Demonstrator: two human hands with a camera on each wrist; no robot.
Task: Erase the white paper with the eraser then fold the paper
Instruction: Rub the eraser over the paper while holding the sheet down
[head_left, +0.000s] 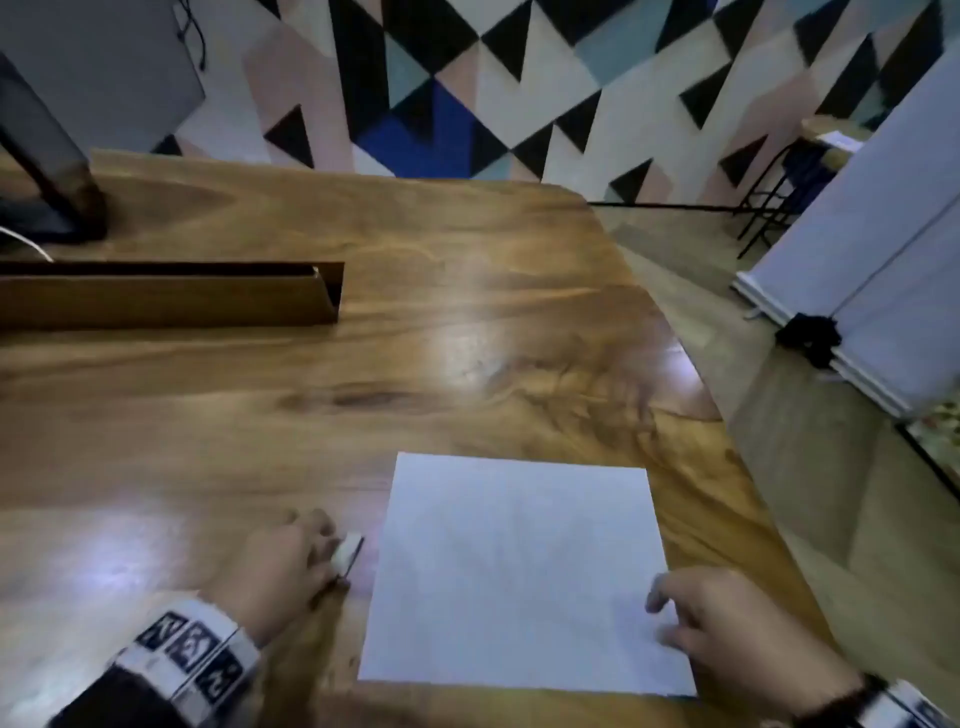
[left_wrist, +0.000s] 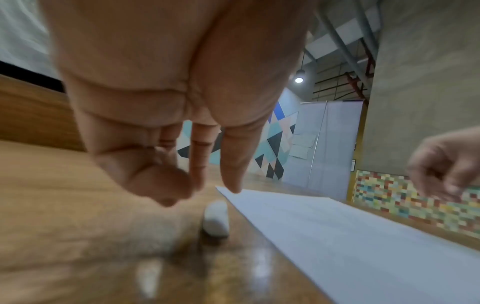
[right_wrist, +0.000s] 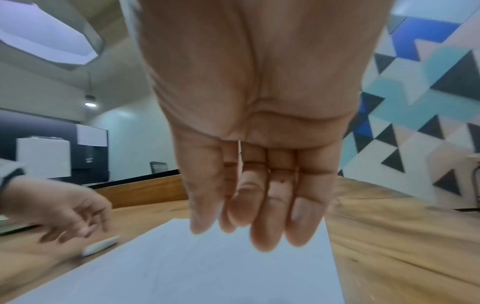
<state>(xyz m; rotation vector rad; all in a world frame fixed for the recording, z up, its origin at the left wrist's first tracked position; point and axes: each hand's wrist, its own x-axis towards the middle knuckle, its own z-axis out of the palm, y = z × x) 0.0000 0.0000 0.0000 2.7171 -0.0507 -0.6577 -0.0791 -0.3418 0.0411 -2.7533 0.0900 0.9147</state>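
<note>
A white sheet of paper (head_left: 519, 571) lies flat on the wooden table (head_left: 415, 338) near its front right edge. Just left of the sheet, a small white eraser (head_left: 347, 552) lies on the wood. My left hand (head_left: 291, 561) hovers over the eraser with loosely bent fingers. The left wrist view shows the eraser (left_wrist: 217, 219) on the table below the fingertips (left_wrist: 235, 189), not gripped. My right hand (head_left: 701, 618) is over the sheet's near right corner, fingers relaxed and holding nothing. In the right wrist view its fingers (right_wrist: 262, 236) hang above the paper (right_wrist: 207, 271).
A long cable slot with a raised wooden flap (head_left: 171, 293) runs across the table's left side. Behind it stands a monitor foot (head_left: 52, 208). The table's rounded right edge (head_left: 691, 395) drops to the floor, where a white banner stand (head_left: 883, 260) leans.
</note>
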